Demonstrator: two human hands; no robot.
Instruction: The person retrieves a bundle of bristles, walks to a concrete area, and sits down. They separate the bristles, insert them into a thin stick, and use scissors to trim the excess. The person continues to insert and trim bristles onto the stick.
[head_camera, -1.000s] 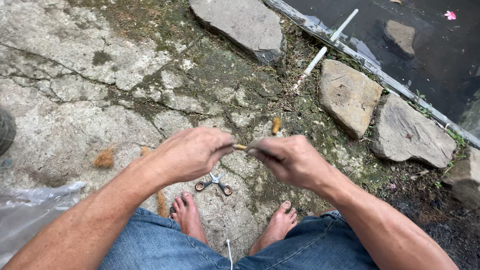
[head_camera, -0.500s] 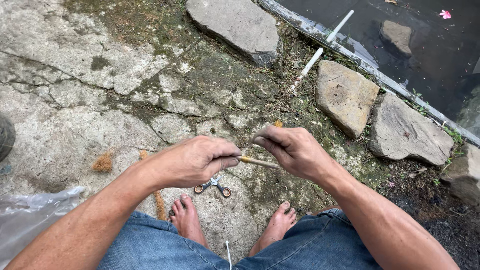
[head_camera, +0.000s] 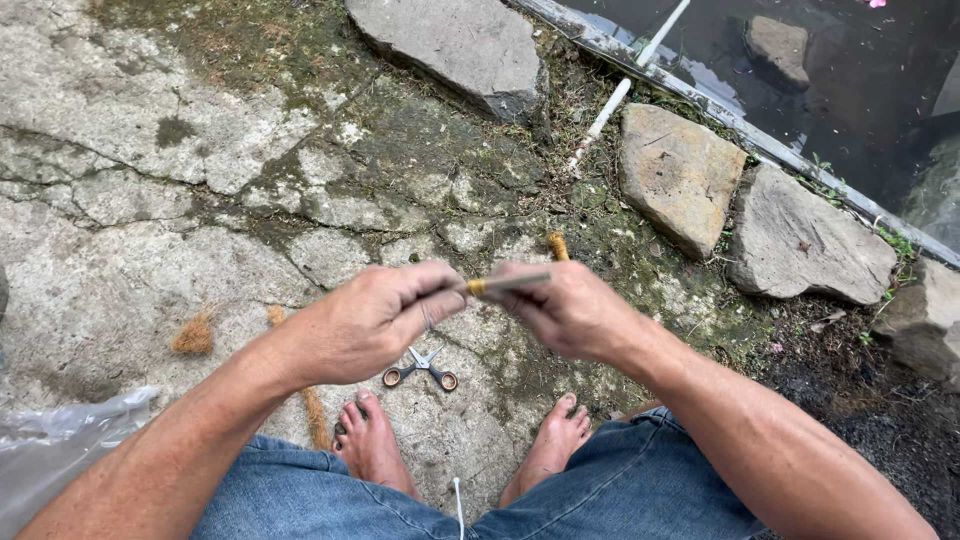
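My left hand (head_camera: 375, 315) and my right hand (head_camera: 570, 310) meet in front of me, above cracked stone ground. Between them they hold a thin stick (head_camera: 505, 284) with a yellowish wrapped band near its left end. The left fingers pinch that end; the right fingers close over the other part. A small pair of scissors (head_camera: 422, 368) with orange-brown handles lies on the ground just below my hands, by my bare feet (head_camera: 375, 445).
Tufts of brown fibre (head_camera: 193, 335) lie on the stone at left, another tuft (head_camera: 557, 245) beyond my hands. Flat rocks (head_camera: 680, 175) line a water edge at upper right, with a white pipe (head_camera: 605, 110). A clear plastic bag (head_camera: 55, 450) sits at lower left.
Both hands have shifted slightly while working the stick; the stick now lies nearly level between them, higher than half a second ago. Scissors have not moved.
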